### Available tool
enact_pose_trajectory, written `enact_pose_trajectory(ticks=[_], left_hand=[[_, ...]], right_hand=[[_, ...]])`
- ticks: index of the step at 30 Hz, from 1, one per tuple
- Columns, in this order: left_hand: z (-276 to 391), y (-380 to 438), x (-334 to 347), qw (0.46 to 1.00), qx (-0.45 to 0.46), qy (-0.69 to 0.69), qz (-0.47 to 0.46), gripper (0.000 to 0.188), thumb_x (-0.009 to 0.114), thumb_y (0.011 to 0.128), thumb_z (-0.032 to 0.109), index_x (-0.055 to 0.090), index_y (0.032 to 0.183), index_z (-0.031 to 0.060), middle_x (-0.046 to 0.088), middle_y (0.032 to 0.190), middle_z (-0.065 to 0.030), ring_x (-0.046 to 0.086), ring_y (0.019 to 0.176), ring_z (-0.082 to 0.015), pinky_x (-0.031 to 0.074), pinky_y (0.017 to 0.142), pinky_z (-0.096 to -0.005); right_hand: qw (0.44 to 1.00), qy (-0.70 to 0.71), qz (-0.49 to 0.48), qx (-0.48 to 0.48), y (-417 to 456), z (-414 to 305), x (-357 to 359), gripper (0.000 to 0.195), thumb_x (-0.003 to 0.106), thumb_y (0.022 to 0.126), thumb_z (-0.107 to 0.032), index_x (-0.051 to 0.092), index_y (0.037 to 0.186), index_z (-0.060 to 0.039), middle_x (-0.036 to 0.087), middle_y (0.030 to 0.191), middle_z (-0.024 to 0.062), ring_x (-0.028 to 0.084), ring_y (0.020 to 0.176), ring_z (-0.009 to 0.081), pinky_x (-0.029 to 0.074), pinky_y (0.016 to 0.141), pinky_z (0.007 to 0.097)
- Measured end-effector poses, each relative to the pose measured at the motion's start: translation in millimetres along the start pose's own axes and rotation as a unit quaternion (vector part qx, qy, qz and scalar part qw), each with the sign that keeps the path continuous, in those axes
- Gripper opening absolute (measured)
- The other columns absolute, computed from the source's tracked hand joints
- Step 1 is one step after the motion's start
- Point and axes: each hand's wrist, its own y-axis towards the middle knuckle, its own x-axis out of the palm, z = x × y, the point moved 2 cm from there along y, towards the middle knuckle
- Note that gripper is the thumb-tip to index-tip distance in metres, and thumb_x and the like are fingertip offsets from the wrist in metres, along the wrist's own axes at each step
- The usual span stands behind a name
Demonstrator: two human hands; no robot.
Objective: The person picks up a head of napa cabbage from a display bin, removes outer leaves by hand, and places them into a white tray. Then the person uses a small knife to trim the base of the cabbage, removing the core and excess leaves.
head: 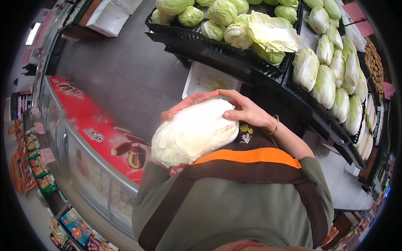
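A pale napa cabbage (194, 131) lies across both hands in front of my apron, its leafy end towards the lower left. My right hand (246, 109) is at its upper right end, the thumb pressed on the leaves. Around the far side reaches my left hand (185, 105), whose palm is hidden behind the cabbage. The fingertips of both hands meet just beyond it. Ahead, a loose, opened napa cabbage piece (273, 33) rests on round green cabbages (222, 13) in a black crate. More napa cabbages (323, 84) lie in rows to the right.
The black display stand's edge (220, 58) runs close ahead and to the right. Below it sits a white foam box (209, 80) with leaf scraps. A glass-sided freezer with a red top (103, 125) stands at the left. Another white foam box (108, 17) is at the upper left.
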Motion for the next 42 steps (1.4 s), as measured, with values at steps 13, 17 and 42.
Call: enact_pose_trajectory(ticks=[13,17,42], left_hand=[[2.7,29.7,24.4,0.972,-0.16,-0.027,0.171,0.065,0.055,0.093,0.063,0.059,0.126,0.0072,0.055,0.133,-0.0193,0.057,0.122,-0.0311,0.049,0.103,-0.0466],[8.1,46.7,28.5,0.957,-0.232,0.013,0.175,0.066,0.052,0.094,0.064,0.059,0.126,0.0076,0.058,0.128,-0.017,0.06,0.117,-0.0284,0.051,0.099,-0.0445],[3.6,83.3,28.4,0.951,-0.208,0.201,0.106,0.097,0.023,0.094,0.077,0.027,0.154,0.0015,0.033,0.156,-0.0125,0.036,0.142,-0.0216,0.032,0.116,-0.0364]], right_hand=[[0.798,-0.485,-0.06,-0.352,-1.3,-101.1,48.8,0.116,0.084,0.063,-0.061,0.034,0.149,-0.0011,0.037,0.148,0.0285,0.033,0.139,0.05,0.031,0.114,0.0553],[0.774,-0.511,-0.021,-0.375,-1.6,-121.9,70.0,0.111,0.082,0.066,-0.06,0.038,0.146,0.0021,0.04,0.146,0.0269,0.042,0.133,0.048,0.039,0.108,0.0529],[0.638,-0.537,0.135,-0.535,-52.1,-147.4,23.2,0.031,0.068,0.063,-0.01,0.065,0.093,-0.0014,0.064,0.083,0.0072,0.058,0.061,0.0182,0.047,0.05,0.0283]])
